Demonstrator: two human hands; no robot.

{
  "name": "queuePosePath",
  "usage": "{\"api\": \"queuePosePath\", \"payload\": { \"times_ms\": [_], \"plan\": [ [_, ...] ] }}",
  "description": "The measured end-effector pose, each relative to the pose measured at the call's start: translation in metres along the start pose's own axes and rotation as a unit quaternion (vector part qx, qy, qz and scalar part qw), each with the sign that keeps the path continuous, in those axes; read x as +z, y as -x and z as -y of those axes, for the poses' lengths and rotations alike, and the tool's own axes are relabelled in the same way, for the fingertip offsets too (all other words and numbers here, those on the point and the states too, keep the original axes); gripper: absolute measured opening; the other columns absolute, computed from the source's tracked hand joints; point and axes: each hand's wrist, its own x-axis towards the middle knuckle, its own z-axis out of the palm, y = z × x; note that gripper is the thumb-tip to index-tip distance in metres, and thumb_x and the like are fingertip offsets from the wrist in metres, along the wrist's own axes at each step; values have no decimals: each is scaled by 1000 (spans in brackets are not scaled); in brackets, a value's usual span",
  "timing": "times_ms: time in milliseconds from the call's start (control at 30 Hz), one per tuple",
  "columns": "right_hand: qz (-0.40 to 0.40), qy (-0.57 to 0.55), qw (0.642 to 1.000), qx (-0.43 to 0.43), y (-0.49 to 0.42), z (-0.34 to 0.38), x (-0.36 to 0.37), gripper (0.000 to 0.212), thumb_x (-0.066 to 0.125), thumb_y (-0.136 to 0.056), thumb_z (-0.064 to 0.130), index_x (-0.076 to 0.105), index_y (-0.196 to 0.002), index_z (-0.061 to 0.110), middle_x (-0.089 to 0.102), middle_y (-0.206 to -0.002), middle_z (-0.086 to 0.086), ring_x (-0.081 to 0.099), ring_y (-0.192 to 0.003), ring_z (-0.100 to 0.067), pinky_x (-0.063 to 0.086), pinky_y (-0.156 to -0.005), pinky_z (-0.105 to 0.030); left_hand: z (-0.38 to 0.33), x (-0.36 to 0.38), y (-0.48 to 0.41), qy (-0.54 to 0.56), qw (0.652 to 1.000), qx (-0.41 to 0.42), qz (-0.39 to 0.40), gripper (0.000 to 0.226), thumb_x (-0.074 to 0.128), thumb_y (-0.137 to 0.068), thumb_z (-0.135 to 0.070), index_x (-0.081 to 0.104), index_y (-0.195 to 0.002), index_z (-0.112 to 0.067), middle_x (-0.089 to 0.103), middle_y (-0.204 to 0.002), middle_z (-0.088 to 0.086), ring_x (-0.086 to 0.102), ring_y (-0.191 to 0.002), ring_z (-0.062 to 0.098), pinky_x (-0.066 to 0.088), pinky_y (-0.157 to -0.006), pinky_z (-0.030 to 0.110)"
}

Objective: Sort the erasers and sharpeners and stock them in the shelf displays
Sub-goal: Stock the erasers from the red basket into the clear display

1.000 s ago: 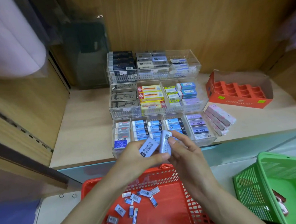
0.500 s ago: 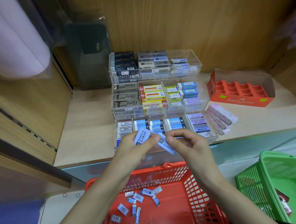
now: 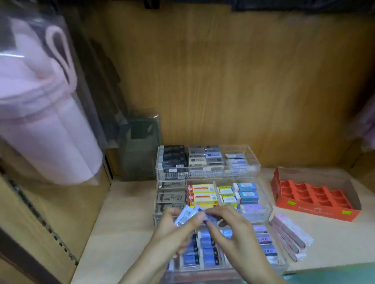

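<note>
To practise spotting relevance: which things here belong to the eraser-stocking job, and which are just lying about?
Job: left hand, right hand, small blue-and-white erasers, clear acrylic tiered display.
Lying about: pink fabric bag in clear wrap, dark plastic-wrapped pouch.

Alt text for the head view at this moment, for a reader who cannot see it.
A left hand and a right hand pinch small blue-and-white erasers over a clear tiered display filled with rows of boxed erasers on a wooden shelf. An orange compartmented box and a stack of pink packs sit to its right.
</note>
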Motion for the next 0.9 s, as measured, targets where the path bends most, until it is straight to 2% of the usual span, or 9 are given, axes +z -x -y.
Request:
{"api": "queuePosePath", "payload": {
  "times_ms": [100,200,267,433,600,667,733,800,900],
  "plan": [
    [-25,10,1000,13,-40,-16,-10,13,58,-88,35,66,-97,29,62,-89,15,58,-84,-5,46,-74,-19,-19,-3,-19,-21,1000,14,-1,20,53,-92,-10,33,-94,-16,40,-47,-9,26,-40,7,19,-38,18],
    [-32,52,998,5,-92,-33,-21,11,62,-90,26,67,-98,20,64,-92,6,59,-86,-7,48,-77,-24,-38,-7,-33,-53,998,37,0,21,50,-92,-9,31,-91,-17,43,-50,-6,27,-41,9,18,-39,18],
    [-39,86,995,-2,-126,-43,-28,12,62,-90,19,68,-97,11,65,-92,-4,60,-85,-16,47,-77,-31,-47,-7,-41,-75,995,60,-2,17,51,-93,-10,35,-95,-17,49,-54,-2,30,-42,9,18,-39,19],
    [-12,159,987,16,-173,-70,-36,12,62,-88,10,68,-89,0,66,-87,-16,58,-84,-32,37,-71,-33,-57,-7,-66,-152,981,122,-16,17,62,-89,-19,51,-96,-10,58,-64,0,40,-46,8,26,-39,17],
    [41,208,977,-25,-184,-90,-38,14,59,-90,7,70,-98,3,66,-100,-14,62,-92,-31,46,-78,-36,-54,-9,-81,-190,971,137,-44,8,71,-82,-23,68,-85,-16,59,-53,-8,45,-42,0,33,-40,11],
    [47,214,975,-43,-184,-92,-40,17,60,-89,5,71,-101,1,65,-105,-13,63,-95,-29,46,-79,-25,-53,-8,-84,-176,974,131,-49,13,73,-80,-21,66,-90,-20,67,-62,-7,49,-44,-1,35,-41,11],
    [39,216,975,-40,-183,-92,-41,20,58,-91,11,70,-106,3,61,-108,-9,60,-98,-25,35,-72,-13,-51,-7,-85,-164,977,122,-54,23,74,-79,-19,59,-96,-15,72,-73,1,53,-46,-2,37,-42,12],
    [27,252,967,-34,-183,-94,-40,22,57,-92,20,71,-108,12,57,-104,-6,55,-97,-25,30,-70,-22,-50,-6,-85,-159,978,122,-54,26,73,-80,-18,55,-97,-10,72,-74,4,54,-45,-2,37,-42,11],
    [30,309,950,-37,-185,-93,-37,22,59,-92,25,70,-109,21,58,-99,-7,52,-95,-30,35,-70,-32,-48,-5,-85,-155,978,131,-56,24,73,-80,-17,56,-96,-14,73,-77,0,63,-56,1,40,-45,11]
  ]
}}
